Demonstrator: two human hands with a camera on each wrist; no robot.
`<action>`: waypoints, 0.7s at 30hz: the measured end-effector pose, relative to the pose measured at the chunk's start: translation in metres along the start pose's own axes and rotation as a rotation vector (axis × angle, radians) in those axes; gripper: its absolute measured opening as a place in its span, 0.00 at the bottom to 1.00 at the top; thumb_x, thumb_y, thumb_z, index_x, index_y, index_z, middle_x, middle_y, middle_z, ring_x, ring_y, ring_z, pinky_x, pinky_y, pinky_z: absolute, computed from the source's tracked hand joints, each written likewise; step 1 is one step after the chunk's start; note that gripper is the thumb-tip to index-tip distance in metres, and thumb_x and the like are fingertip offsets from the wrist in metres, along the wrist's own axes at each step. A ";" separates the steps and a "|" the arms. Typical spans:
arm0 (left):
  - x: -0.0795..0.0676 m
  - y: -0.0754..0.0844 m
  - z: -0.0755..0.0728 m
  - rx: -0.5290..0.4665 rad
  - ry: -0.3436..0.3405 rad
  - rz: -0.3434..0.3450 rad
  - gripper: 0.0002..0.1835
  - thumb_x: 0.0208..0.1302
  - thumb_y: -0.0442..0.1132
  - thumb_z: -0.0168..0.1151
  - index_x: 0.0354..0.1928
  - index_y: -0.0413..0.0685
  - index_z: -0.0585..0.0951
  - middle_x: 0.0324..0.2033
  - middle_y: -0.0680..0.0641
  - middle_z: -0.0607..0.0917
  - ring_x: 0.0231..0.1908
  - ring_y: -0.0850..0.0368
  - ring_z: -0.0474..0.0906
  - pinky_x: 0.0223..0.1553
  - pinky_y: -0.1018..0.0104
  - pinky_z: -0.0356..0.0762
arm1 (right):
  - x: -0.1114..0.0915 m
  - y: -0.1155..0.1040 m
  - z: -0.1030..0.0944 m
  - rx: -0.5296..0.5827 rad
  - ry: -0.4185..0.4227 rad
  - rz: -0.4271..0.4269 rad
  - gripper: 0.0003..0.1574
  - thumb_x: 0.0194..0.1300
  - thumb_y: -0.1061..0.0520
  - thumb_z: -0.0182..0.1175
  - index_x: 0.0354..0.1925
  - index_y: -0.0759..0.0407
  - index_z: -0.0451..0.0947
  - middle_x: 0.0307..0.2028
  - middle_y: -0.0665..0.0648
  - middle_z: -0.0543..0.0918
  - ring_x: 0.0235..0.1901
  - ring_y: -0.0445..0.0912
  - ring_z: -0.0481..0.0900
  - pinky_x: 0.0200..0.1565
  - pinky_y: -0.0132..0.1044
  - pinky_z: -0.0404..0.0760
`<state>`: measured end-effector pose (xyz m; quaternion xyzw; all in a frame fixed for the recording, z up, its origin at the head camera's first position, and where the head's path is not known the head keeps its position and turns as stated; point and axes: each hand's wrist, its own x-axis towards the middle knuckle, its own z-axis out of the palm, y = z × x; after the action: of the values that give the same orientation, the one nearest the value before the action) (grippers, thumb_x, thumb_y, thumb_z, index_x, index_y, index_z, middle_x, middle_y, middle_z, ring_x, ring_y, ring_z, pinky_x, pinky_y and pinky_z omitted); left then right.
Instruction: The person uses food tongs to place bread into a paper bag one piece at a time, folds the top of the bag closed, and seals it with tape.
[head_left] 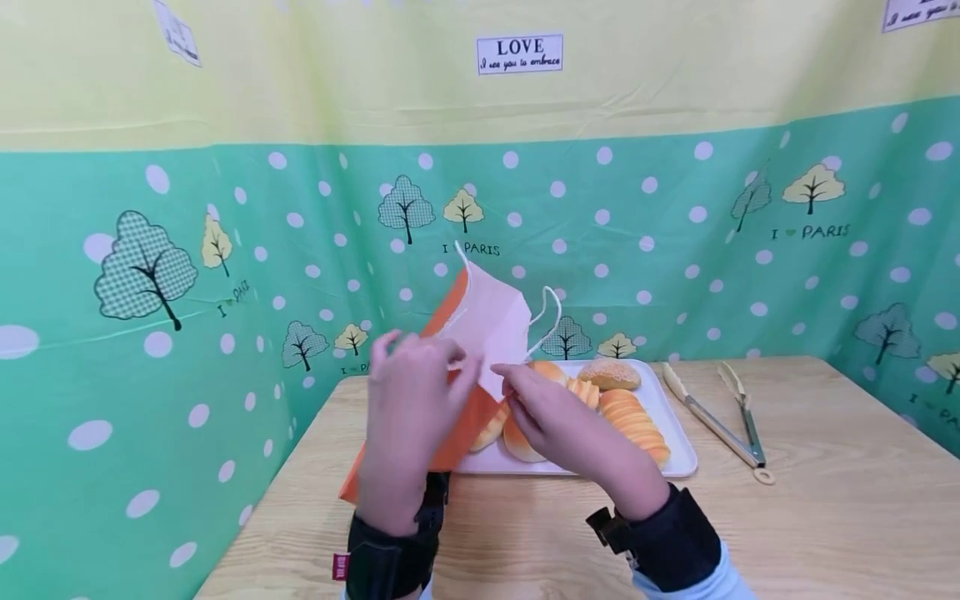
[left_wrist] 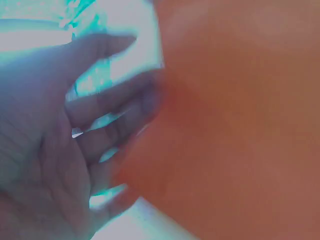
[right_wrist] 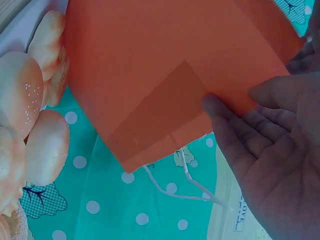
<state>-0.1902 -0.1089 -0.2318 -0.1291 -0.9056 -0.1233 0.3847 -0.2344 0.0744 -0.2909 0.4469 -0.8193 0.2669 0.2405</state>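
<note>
An orange paper bag (head_left: 468, 425) with a white inside and white cord handles (head_left: 553, 321) tilts over the left part of a tray, its mouth facing up and away. At its rim my right hand (head_left: 555, 421) pinches the paper between thumb and fingers; the right wrist view shows the thumb (right_wrist: 272, 92) at the bag's edge. My left hand (head_left: 420, 392) is at the bag's left side, blurred. In the left wrist view its fingers (left_wrist: 112, 102) are spread, with their tips against the orange paper and the thumb apart from it.
Behind the bag and right hand, several bread rolls (head_left: 633, 421) lie on a white tray (head_left: 681, 433). Metal tongs (head_left: 723, 429) with pale tips lie spread on the wooden table (head_left: 840, 517) to the tray's right. A green and yellow curtain (head_left: 660, 275) hangs behind the table.
</note>
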 end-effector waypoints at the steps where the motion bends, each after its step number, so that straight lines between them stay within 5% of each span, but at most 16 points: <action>1: 0.000 -0.002 -0.003 0.008 0.021 -0.044 0.11 0.64 0.44 0.69 0.34 0.44 0.90 0.42 0.44 0.89 0.48 0.46 0.83 0.63 0.40 0.66 | 0.000 0.001 -0.001 -0.007 -0.007 -0.005 0.23 0.72 0.68 0.56 0.63 0.68 0.70 0.44 0.58 0.81 0.42 0.46 0.79 0.47 0.37 0.83; 5: 0.001 -0.011 -0.003 -0.029 -0.036 -0.211 0.13 0.67 0.40 0.63 0.35 0.37 0.89 0.60 0.33 0.80 0.63 0.34 0.72 0.60 0.39 0.73 | -0.003 0.001 -0.005 -0.017 -0.050 0.007 0.19 0.71 0.68 0.56 0.59 0.66 0.73 0.46 0.57 0.81 0.44 0.45 0.78 0.48 0.37 0.83; 8: 0.001 -0.016 0.002 -0.097 -0.135 -0.300 0.16 0.69 0.39 0.56 0.39 0.34 0.87 0.55 0.32 0.82 0.53 0.36 0.79 0.48 0.47 0.82 | -0.005 0.000 -0.006 -0.010 -0.089 0.027 0.18 0.71 0.67 0.57 0.58 0.63 0.75 0.48 0.55 0.81 0.47 0.45 0.78 0.50 0.37 0.83; 11: 0.000 -0.018 0.005 -0.154 -0.184 -0.364 0.19 0.70 0.42 0.56 0.47 0.31 0.85 0.49 0.35 0.84 0.40 0.42 0.81 0.35 0.55 0.81 | -0.007 -0.001 -0.006 -0.009 -0.131 0.035 0.17 0.71 0.66 0.58 0.57 0.61 0.76 0.45 0.52 0.80 0.44 0.43 0.77 0.48 0.35 0.82; 18: -0.004 -0.022 0.002 -0.214 -0.200 -0.398 0.28 0.65 0.46 0.64 0.57 0.28 0.79 0.53 0.34 0.82 0.48 0.40 0.79 0.48 0.48 0.83 | -0.014 0.013 -0.033 0.060 -0.093 0.043 0.20 0.70 0.67 0.60 0.59 0.64 0.76 0.52 0.57 0.81 0.53 0.49 0.79 0.56 0.45 0.81; 21: -0.004 -0.024 -0.002 -0.238 -0.214 -0.411 0.31 0.63 0.46 0.66 0.59 0.27 0.78 0.54 0.33 0.81 0.49 0.39 0.78 0.48 0.48 0.83 | -0.027 0.036 -0.063 0.069 -0.051 0.210 0.22 0.72 0.63 0.58 0.62 0.67 0.73 0.59 0.64 0.79 0.58 0.57 0.77 0.60 0.54 0.77</action>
<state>-0.1941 -0.1329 -0.2359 0.0009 -0.9274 -0.2903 0.2357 -0.2422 0.1484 -0.2690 0.3732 -0.8578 0.3072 0.1747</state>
